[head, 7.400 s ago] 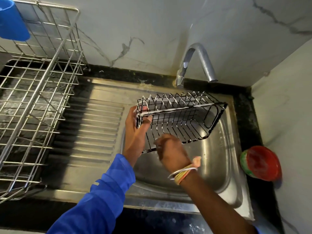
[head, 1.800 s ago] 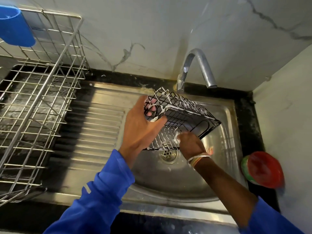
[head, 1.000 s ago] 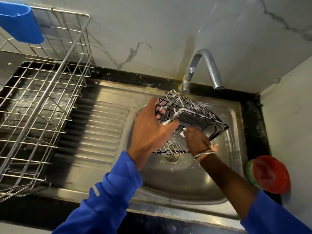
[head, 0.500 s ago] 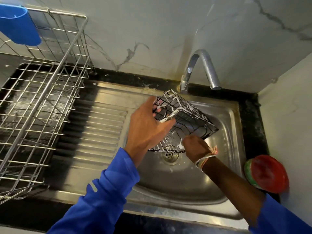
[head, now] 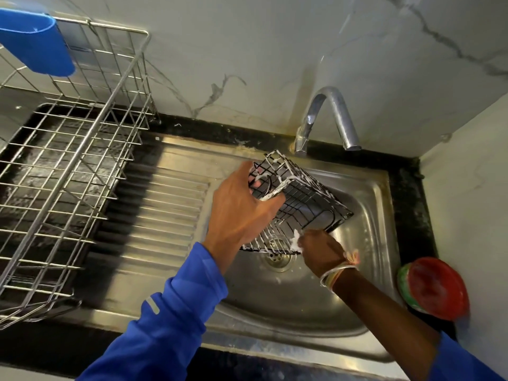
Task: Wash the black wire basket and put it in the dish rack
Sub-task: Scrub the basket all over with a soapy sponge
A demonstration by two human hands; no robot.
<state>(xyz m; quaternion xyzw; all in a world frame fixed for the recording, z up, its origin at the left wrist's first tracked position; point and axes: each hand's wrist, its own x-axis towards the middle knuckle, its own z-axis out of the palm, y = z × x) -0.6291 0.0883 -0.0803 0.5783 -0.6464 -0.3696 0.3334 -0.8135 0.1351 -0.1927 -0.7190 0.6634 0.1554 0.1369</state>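
The black wire basket [head: 305, 196], streaked with white soap foam, hangs tilted above the steel sink [head: 368, 273]. My left hand [head: 242, 210] grips its left end, fingers curled over the rim. My right hand [head: 320, 250] is at the basket's lower right edge, fingers curled with white foam showing at them; what it holds is hidden. The silver wire dish rack [head: 82, 149] stands at the left on the black counter.
The tap [head: 330, 119] arches over the sink's back edge, no water running. A ribbed steel drainboard [head: 165, 210] lies between sink and rack. A blue plastic cup [head: 35, 45] hangs on the rack's back. A red and green tub [head: 434, 287] sits at the right by the wall.
The basket has been turned from lying level to steeply tilted. My right hand has slid along its lower edge toward the right corner, still rubbing foam on the wires.
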